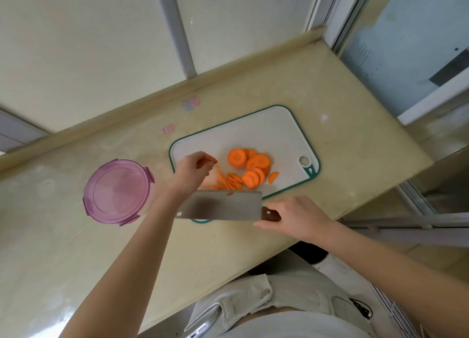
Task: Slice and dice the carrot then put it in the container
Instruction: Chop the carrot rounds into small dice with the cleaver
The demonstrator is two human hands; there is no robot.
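Observation:
Round orange carrot slices (pixel 250 166) lie piled on the white cutting board (pixel 279 129) with a green rim. Thinner cut strips (pixel 229 181) lie just left of the pile. My left hand (pixel 194 168) hovers over the board's left part and pinches a few carrot pieces (pixel 209 160) in its curled fingers. My right hand (pixel 298 217) grips the brown handle of a wide steel cleaver (pixel 220 205), held flat-side up over the board's near edge. A small carrot bit (pixel 230 193) clings by the blade's top edge. The round container with a pink lid (pixel 118 191) stands to the left, lid on.
The beige counter (pixel 76 248) ends at a raised back lip by a white wall. Its right edge drops off beside a sliding glass door (pixel 406 33). Small pink and blue stickers (pixel 191 103) mark the counter behind the board.

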